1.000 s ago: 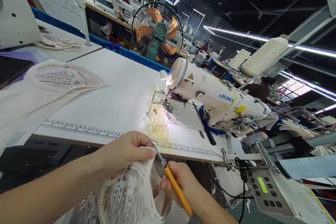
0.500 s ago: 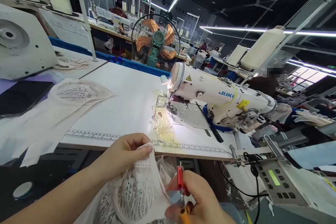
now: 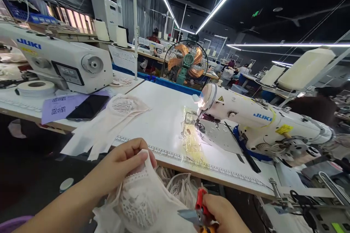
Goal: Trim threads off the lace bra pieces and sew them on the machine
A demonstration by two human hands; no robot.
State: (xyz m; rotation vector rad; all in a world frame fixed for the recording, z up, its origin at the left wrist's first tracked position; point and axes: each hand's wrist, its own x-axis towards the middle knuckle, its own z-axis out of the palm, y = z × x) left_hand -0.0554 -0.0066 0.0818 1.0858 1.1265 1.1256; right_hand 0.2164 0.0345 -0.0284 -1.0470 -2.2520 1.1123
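My left hand [image 3: 131, 158] pinches the upper corner of a white lace bra cup [image 3: 142, 200] between thumb and fingers, below the table's front edge. Red and orange-handled scissors [image 3: 201, 207] are gripped in my right hand [image 3: 222, 211], low in the view. Their metal blades point left and lie against or just over the lower fabric of the bra; whether they touch it I cannot tell. More white lace pieces [image 3: 179, 185] hang behind, under the table edge. Another pale lace bra piece [image 3: 123, 109] lies on the table to the left.
A sewing machine [image 3: 243, 113] with its lamp lit stands on the right of the white table [image 3: 161, 105]. Black tweezers [image 3: 246, 153] lie beside it. A phone [image 3: 89, 107], a purple sheet [image 3: 54, 109] and a second machine [image 3: 68, 62] are at left. A fan [image 3: 187, 62] stands beyond the table.
The view has swung left, bringing the second machine into sight. The scissors have moved from upright to pointing left across the fabric. My left hand keeps its pinch on the bra.
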